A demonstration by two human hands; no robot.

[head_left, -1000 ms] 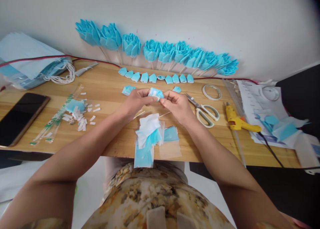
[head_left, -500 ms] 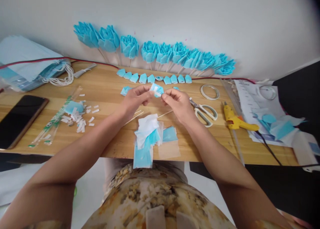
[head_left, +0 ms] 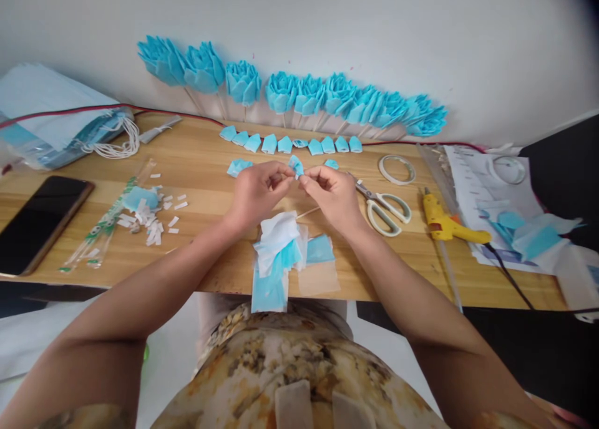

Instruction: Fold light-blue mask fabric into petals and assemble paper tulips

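Note:
Over the middle of the wooden table, my left hand (head_left: 259, 190) and my right hand (head_left: 331, 195) pinch a small blue fabric petal (head_left: 296, 166) between their fingertips. The petal is folded narrow, its point upward. Behind it lies a row of similar folded blue petals (head_left: 269, 144), with another blue piece (head_left: 239, 167) beside my left hand and one more (head_left: 332, 164) behind my right. Nearer my body rests a pile of blue and white fabric pieces (head_left: 279, 242). A thin wooden stick (head_left: 307, 212) shows partly under my right hand.
Blue fabric flowers (head_left: 243, 83) on sticks lean against the wall. Scissors (head_left: 384, 211), a tape roll (head_left: 397, 169) and a yellow glue gun (head_left: 452, 228) lie at right. At left are a phone (head_left: 44, 223), white scraps (head_left: 154, 229) and a bag of masks (head_left: 56, 117).
The petal was spread flatter with a white strip showing; now it is folded narrower. My hands have come closer together, the left one moving right.

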